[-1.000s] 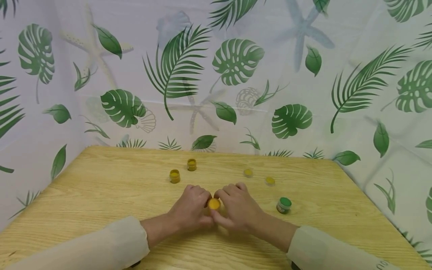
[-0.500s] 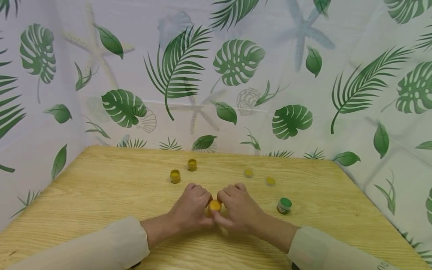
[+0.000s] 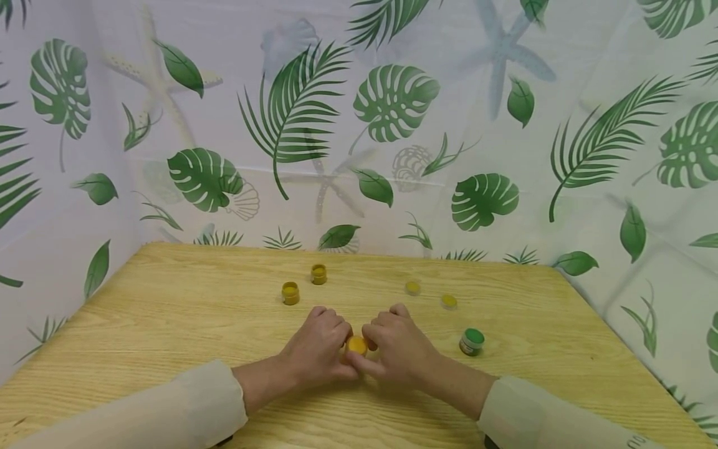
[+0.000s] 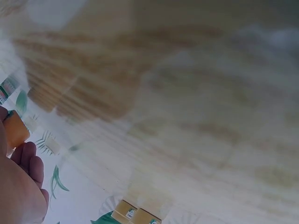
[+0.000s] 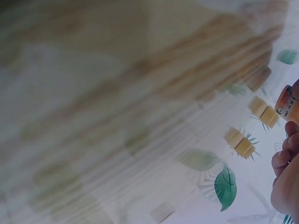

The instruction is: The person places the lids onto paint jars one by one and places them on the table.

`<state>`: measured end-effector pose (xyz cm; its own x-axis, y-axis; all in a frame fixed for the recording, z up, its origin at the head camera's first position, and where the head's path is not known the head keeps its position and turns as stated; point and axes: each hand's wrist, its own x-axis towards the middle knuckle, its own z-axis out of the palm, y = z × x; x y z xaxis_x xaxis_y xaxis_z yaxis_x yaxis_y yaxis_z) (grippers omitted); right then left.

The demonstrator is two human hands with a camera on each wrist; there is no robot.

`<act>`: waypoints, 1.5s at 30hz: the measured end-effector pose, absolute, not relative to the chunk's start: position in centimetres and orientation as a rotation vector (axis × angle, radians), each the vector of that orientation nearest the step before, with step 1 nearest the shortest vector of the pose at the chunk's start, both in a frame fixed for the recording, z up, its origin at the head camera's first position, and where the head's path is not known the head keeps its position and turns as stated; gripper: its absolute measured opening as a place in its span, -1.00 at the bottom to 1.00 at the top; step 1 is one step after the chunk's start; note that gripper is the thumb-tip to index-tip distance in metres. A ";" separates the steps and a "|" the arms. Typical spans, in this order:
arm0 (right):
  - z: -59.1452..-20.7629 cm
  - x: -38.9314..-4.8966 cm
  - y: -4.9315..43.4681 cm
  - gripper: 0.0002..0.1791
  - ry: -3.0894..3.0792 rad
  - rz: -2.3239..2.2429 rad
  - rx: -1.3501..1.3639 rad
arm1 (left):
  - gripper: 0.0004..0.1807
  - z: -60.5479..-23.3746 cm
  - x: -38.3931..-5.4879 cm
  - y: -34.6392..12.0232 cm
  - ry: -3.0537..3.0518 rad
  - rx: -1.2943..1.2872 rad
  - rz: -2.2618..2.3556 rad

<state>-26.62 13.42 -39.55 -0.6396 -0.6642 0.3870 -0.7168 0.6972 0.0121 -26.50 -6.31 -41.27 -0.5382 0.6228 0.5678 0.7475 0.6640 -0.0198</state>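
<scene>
A small orange-yellow paint jar [image 3: 356,346] is between the two hands near the front middle of the table. My left hand [image 3: 316,348] grips it from the left side, fingers curled at its far edge. From the right, my right hand [image 3: 399,349] pinches the jar's top, thumb across the near side and index finger at the right. The left wrist view catches the orange jar [image 4: 16,130] beside the curled fingers. A printed label shows on the paint jar [image 5: 285,106] in the right wrist view. The palms hide most of its lower part.
Two open yellow paint jars, one nearer [image 3: 290,293] and one farther [image 3: 318,274], stand back left. Two yellow lids, left [image 3: 412,287] and right [image 3: 449,302], lie back right. A green jar [image 3: 472,342] stands right of the hands on the wooden table [image 3: 168,324]. A leaf-print cloth [image 3: 415,206] hangs behind.
The jar has come slightly nearer the person. My right index finger has shifted to the jar's right side, and the right thumb has slid left across its near side.
</scene>
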 end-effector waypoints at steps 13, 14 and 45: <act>-39.8 -26.5 13.6 -0.69 -2.449 0.181 1.137 | -0.67 -41.2 -26.3 -6.4 -2.361 -1.059 -0.436; -39.8 -26.5 13.6 -0.68 -2.442 0.176 1.147 | -0.67 -41.2 -26.3 -6.4 -2.358 -1.057 -0.433; -39.7 -26.5 13.5 -0.72 -2.445 0.203 1.097 | -0.64 -41.1 -26.4 -6.3 -2.356 -1.088 -0.413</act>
<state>-26.46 13.53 -39.71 -0.5820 -0.6720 0.4579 -0.7384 0.6726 0.0485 -26.36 -6.35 -41.10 -0.5502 0.6172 0.5625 0.7716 0.6332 0.0600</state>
